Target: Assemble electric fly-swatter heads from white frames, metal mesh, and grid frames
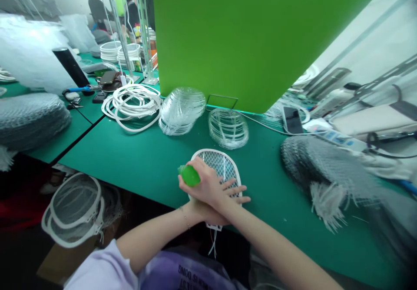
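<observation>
Pressing on a white plastic swatter frame (203,154) strung with fine diamond wire mesh (216,166), the left hand (208,211) lies flat, its fingers (236,199) spread and extended. The right hand (203,183) crosses over it, curled tightly around a glossy, rounded green piece (189,175) at the frame's left rim. The frame rests on a smooth green bench (130,172). Beyond the frame lie stacked clear ribbed plastic shells (182,111); to its right sits a bulky grey netted bundle (319,168).
</observation>
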Motion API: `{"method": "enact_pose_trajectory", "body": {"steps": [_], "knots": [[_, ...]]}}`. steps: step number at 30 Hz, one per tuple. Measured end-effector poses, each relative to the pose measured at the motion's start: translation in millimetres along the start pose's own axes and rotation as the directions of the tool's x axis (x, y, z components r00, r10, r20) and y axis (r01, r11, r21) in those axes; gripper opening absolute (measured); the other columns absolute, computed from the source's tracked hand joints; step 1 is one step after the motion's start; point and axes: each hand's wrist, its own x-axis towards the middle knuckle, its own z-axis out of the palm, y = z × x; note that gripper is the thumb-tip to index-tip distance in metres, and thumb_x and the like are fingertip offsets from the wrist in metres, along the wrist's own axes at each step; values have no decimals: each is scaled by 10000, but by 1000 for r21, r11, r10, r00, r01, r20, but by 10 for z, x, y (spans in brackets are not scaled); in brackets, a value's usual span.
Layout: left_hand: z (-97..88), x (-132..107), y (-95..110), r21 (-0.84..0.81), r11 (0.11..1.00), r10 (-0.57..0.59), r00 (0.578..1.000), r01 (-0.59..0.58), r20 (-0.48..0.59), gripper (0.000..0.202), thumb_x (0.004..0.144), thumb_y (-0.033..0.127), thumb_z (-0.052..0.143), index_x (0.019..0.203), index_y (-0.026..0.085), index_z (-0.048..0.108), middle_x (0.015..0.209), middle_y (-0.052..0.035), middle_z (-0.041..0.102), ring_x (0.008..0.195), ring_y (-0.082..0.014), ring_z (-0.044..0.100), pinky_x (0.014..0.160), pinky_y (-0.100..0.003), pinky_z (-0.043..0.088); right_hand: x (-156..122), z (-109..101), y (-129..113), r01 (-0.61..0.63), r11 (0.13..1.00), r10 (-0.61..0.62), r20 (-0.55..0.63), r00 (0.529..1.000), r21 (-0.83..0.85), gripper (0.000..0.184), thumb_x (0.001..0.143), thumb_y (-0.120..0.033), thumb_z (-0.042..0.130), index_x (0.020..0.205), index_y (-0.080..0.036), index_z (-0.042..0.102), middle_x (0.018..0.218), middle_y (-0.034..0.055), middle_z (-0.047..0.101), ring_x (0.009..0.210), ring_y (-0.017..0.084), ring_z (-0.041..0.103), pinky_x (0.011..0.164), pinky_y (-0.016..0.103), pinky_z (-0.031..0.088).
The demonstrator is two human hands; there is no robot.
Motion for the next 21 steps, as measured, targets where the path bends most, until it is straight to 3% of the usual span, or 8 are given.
{"method": "enact_pose_trajectory", "body": {"steps": [4, 8, 9, 11, 13, 15, 18, 21], "knots": [[-144, -99, 196, 54, 989, 134, 991, -134, 11, 540, 1025, 303, 384, 1540, 147, 339, 1636, -23, 261, 1519, -245, 204, 1231, -418, 204, 2, -190, -128, 14, 1000, -14, 16, 1000, 7, 202, 784, -302, 684, 917, -281, 534, 842, 25, 649, 658, 197, 626, 553, 334, 518], [-522, -481, 172, -59, 969, 238, 970, -241, -48, 384, 935, 217, 468, 1282, 185, 630, 1300, -42, 676, 1219, -214, 602, 1101, -321, 410, -66, -757, -335, -140, 990, 127, -359, 925, -11, 145, 805, -319, 672, 881, -259, 564, 789, -2, 627, 685, 174, 627, 635, 319, 534], [-623, -551, 65, -108, 977, 179, 983, -184, -51, 281, 900, 204, 496, 1082, 221, 709, 1117, -8, 748, 1077, -189, 669, 1023, -285, 468, -104, -872, -386, -180, 983, 150, -411, 899, -34, 141, 805, -327, 674, 864, -253, 570, 775, -6, 617, 665, 169, 617, 623, 315, 527], [-774, -569, -241, -52, 993, -113, 989, 108, -98, 307, 879, 126, 434, 823, 232, 717, 862, 5, 760, 847, -157, 703, 844, -258, 534, -193, -958, -464, -198, 977, 151, -410, 899, -74, 150, 795, -333, 686, 849, -249, 575, 753, -7, 603, 636, 164, 599, 597, 309, 515], [-809, -407, -566, -13, 971, -237, 957, 238, -166, 416, 910, 73, 326, 996, 193, 715, 1063, -61, 748, 1051, -200, 670, 947, -342, 501, -287, -824, -497, -139, 988, 108, -331, 938, -70, 174, 778, -320, 696, 870, -245, 568, 751, -4, 605, 639, 165, 605, 592, 303, 518], [-717, -145, -792, 2, 972, -232, 958, 236, -169, 433, 964, 130, 325, 1258, 220, 631, 1399, -34, 604, 1343, -203, 496, 1108, -392, 386, -375, -551, -486, -65, 996, 49, -249, 967, -57, 187, 775, -297, 682, 894, -237, 552, 750, 1, 605, 645, 162, 620, 570, 278, 517], [-461, 177, -888, 26, 979, -197, 973, 201, -118, 488, 1011, 397, 408, 1478, 257, 434, 1597, -11, 368, 1488, -244, 288, 1197, -475, 235, -500, -224, -436, -19, 996, 5, -148, 989, -92, 178, 787, -275, 645, 921, -224, 539, 750, 10, 605, 629, 156, 634, 525, 247, 505], [-273, 260, -853, 42, 980, -191, 978, 195, -88, 615, 999, 558, 390, 1535, 261, 345, 1619, -23, 318, 1507, -263, 237, 1211, -488, 171, -649, -239, -417, -38, 997, 27, -161, 987, -68, 211, 790, -263, 661, 955, -228, 533, 775, 14, 615, 650, 162, 637, 573, 266, 536]]}}
